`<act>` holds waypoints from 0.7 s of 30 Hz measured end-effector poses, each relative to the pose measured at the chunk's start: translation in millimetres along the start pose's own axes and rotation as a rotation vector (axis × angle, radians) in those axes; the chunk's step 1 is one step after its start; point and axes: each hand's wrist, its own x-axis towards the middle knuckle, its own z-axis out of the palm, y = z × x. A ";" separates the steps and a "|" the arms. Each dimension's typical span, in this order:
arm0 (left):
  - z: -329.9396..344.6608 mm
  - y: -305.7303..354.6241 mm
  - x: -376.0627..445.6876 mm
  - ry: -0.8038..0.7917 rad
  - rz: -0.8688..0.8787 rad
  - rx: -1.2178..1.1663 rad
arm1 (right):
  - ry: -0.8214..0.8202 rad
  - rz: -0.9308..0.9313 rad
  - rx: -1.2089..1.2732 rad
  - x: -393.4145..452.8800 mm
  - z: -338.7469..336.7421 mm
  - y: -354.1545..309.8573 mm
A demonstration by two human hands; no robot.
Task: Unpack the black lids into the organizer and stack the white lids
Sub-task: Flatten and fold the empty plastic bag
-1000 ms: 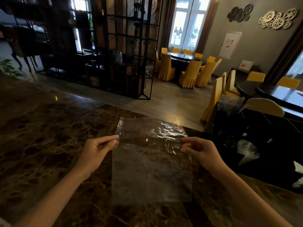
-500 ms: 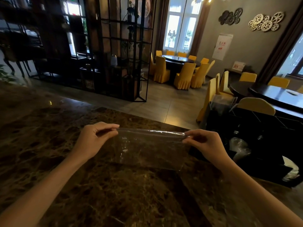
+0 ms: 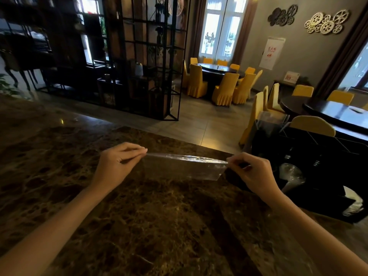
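An empty clear plastic bag, folded into a narrow band, is stretched between my two hands just above the brown marble counter. My left hand pinches its left end and my right hand pinches its right end. At the right stands the black organizer with a grid of compartments; a clear plastic wrap and a stack of white lids lie in it. I cannot make out any black lids in the dark compartments.
The counter's far edge runs just behind my hands, with tiled floor beyond. A black metal shelf rack stands at the back left. Round dark tables with yellow chairs fill the room behind and to the right.
The bag, which lay spread out flat a second ago, has been folded over toward me into a narrow band. Both hands have moved slightly farther apart and away from me.
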 end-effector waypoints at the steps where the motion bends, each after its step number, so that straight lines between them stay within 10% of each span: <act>1: 3.3 -2.7 -8.9 0.000 0.007 0.012 | -0.001 -0.007 -0.009 -7.8 3.2 1.1; 21: 36.9 -9.0 -151.5 -0.563 -0.003 0.234 | -0.383 0.044 -0.187 -152.4 62.7 -9.6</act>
